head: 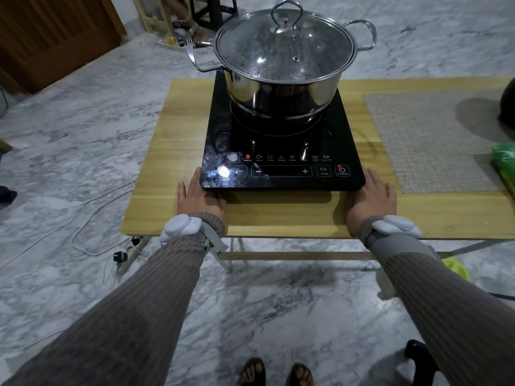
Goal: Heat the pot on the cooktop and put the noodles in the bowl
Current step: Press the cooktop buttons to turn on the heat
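Grey-veined marble floor (83,140) surrounds a low wooden worktop (178,112). Centred on it sits a black cooktop (223,126) with a steel pot (281,90) standing on its ring; a glass lid (284,51), beaded with droplets, covers the pot. Two red indicator lights show on the control panel (284,165), one at "Manual" and one at the power key.

Left hand (199,195) lies flat on the worktop, palm down, touching the near left corner of the cooktop; its grip is spread and holds nothing. Right hand (370,195) lies flat just beside the near right corner, fingers likewise extended, grip empty. Both wrists carry grey strapped devices over ribbed brown sleeves.

To the right, a woven grey mat (423,140) covers part of the worktop. A green packet (504,168) rests at the mat's right edge, cut off by the frame; its contents cannot be told. A dark rounded object (508,104) sits at the far right edge, also cut off.

A white power strip (131,252) and cable lie on the floor at left.
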### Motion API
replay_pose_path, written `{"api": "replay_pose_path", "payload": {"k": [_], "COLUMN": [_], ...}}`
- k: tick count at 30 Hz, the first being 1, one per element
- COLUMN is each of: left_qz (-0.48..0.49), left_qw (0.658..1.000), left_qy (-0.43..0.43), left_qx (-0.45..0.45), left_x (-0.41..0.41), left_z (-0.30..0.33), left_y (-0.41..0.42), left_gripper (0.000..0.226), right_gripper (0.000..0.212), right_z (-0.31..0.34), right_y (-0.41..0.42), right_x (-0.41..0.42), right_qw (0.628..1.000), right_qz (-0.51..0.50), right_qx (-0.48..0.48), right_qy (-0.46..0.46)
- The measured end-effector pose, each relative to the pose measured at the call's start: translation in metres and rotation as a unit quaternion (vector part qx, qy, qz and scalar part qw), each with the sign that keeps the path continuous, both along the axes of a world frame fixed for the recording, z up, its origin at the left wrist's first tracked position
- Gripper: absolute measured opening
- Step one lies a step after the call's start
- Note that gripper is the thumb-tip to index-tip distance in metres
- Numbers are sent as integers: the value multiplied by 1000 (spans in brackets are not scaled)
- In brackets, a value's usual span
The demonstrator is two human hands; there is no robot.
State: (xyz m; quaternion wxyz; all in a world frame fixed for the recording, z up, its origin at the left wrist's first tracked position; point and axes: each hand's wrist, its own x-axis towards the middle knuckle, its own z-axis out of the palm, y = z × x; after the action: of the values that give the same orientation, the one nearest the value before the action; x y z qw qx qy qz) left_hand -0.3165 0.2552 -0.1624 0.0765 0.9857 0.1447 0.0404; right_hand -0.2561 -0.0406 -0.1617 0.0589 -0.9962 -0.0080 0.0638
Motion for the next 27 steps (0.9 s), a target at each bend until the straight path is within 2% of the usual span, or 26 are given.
{"api": "replay_pose_path", "payload": {"k": [10, 22, 26, 27], "left_qz": [3, 5, 58, 50], "left_qw": [1000, 999, 994, 995], "left_qy": [-12, 47, 35, 40], "left_qx": [-22, -1, -83, -71], "left_x": [-2, -3, -3, -5], "left_z": [4, 9, 14, 15], "left_y": [-3, -5, -4, -4], "left_gripper": [53, 58, 53, 50], "right_gripper": [77, 74, 75, 75], "right_z": [1, 8, 9, 10], "right_y": [1, -3, -3, -4], "right_x": [-2, -1, -2, -3], "right_qw": [1000, 1000, 1000, 999], "right_qz": [1, 9, 0, -11], "right_qx": [11, 6, 22, 27], "right_qy": [-21, 15, 17, 14]}}
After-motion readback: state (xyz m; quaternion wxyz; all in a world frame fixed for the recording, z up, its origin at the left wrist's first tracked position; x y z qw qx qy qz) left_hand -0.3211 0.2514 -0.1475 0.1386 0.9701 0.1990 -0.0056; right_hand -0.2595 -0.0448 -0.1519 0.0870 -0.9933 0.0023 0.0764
